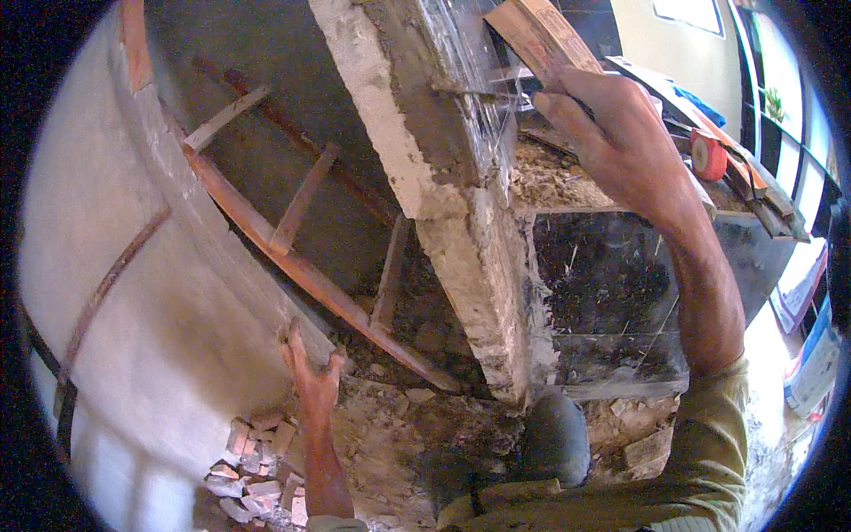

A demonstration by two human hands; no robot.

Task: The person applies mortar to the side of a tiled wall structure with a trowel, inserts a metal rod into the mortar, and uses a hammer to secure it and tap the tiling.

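My right hand point(612, 133) is raised at the upper right, fingers closed on a thin metal tool point(487, 94); its exact kind does not show. The tool's tip points left, at the rough edge of a broken masonry wall end point(443, 177). Just beyond my fingers is a reddish-brown block with print on it point(541, 40); whether my hand touches it I cannot tell. Lower left, my left hand point(312, 368) has its fingers apart and holds nothing. Its fingertips are at the lower edge of a pale plastered wall point(177, 293).
A wooden ladder point(310, 279) leans in the recess left of the wall end. Broken bricks point(257, 488) lie in a heap at lower left. A ledge at right bears rubble point(558, 177), boards point(753, 191) and a red roll point(707, 155). Below is a dark panel point(612, 284).
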